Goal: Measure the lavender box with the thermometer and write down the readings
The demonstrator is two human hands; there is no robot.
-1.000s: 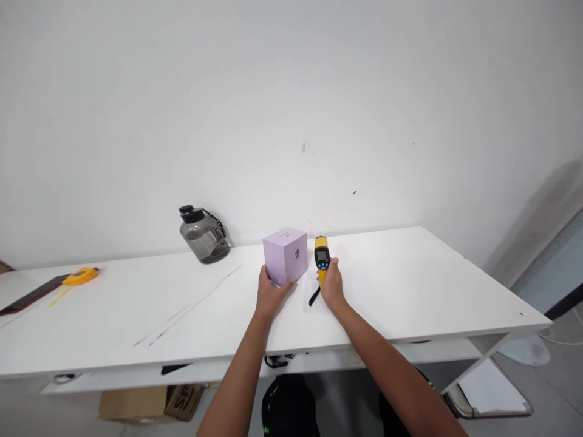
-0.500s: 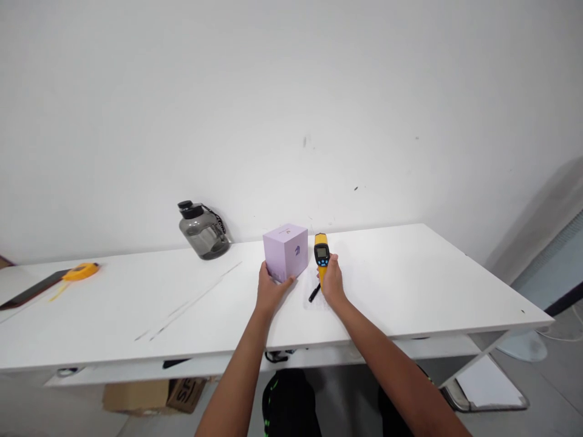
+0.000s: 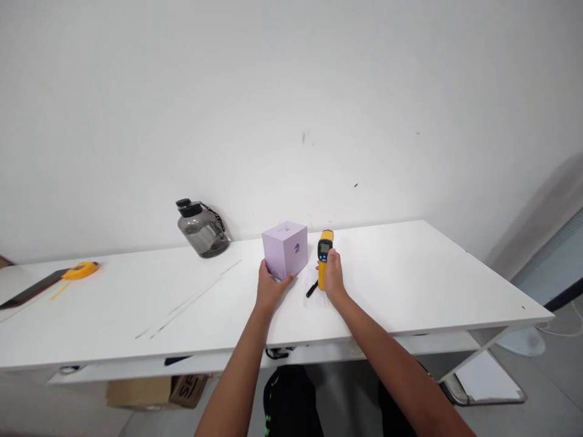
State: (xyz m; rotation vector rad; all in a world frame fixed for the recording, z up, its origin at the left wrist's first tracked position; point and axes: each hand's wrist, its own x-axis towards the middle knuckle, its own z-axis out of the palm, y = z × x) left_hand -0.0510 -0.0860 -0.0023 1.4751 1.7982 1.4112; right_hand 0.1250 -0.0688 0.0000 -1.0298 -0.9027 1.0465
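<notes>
Right hand — fingers apparently wrapped — is shifting the thermometer toward the worktop's right edge, widening clearance. Left hand is pinching the box.

Behind the bench rises a plain whitish wall, with a few small dark scuffs above the bench's back edge. The bench is long and white, dark streaks crossing its top, a white shelf beneath it. Below the bench lies a grey floor. Light is even, with a soft shadow on the wall beyond the bench's right end.
</notes>
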